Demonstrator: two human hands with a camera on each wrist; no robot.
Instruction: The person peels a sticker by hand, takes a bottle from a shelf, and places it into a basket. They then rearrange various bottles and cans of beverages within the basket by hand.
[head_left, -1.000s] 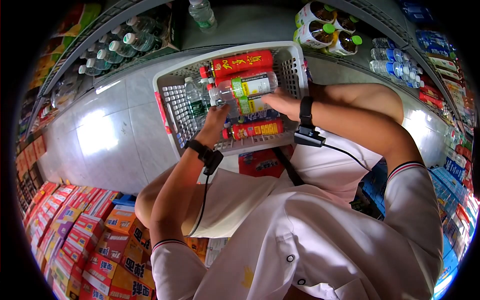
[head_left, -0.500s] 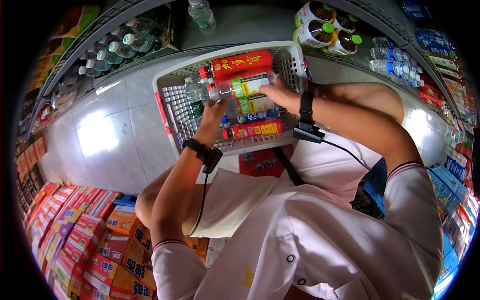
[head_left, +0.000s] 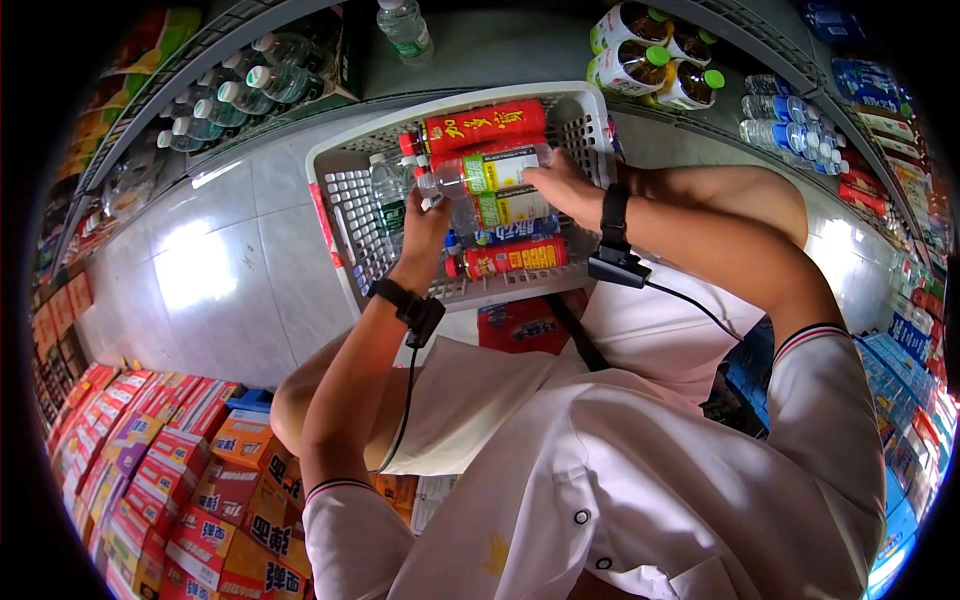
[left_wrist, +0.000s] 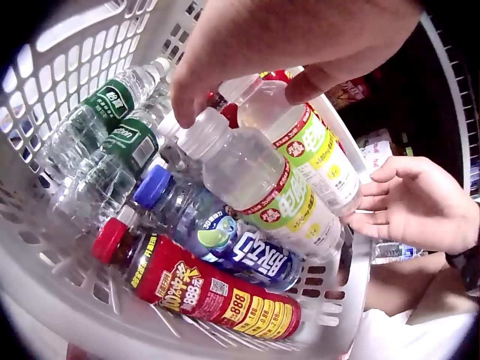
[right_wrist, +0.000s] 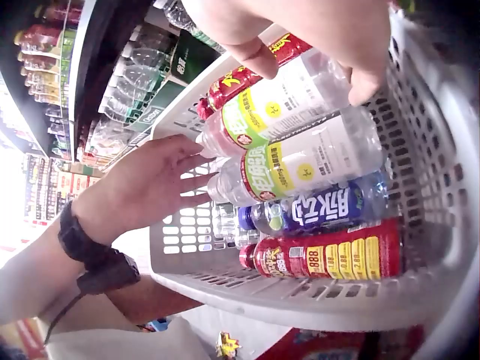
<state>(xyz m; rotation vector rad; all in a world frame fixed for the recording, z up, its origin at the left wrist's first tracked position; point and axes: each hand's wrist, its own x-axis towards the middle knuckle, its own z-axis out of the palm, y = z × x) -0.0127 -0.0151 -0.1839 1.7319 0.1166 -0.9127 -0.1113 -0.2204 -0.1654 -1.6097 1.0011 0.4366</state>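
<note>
A clear electrolyte drink bottle (head_left: 515, 167) with a green-and-white label lies on its side in a grey plastic basket (head_left: 335, 165). My right hand (head_left: 565, 190) holds its base end, thumb and fingers on either side in the right wrist view. At the cap end, my left hand (head_left: 428, 235) has its thumb and a finger around the neck. A matching bottle (right_wrist: 300, 161) lies alongside. Closer to me are a blue-labelled bottle (left_wrist: 225, 232) and a red-labelled bottle (left_wrist: 217, 292). A red bottle (head_left: 485, 125) lies on the far side; green-labelled water bottles (left_wrist: 112, 105) fill the left end.
Beyond the basket is a low shelf with water bottles (head_left: 245, 90), a lone bottle (head_left: 405, 32) and a pack of green-capped bottles (head_left: 640, 65). Stacked noodle cartons (head_left: 215, 500) stand at lower left. The person's bare knee (head_left: 760, 195) is close on the right.
My right hand has shifted slightly up over the bottle's base, covering more of it. The left hand has moved a little left at the cap end. The basket stays put.
</note>
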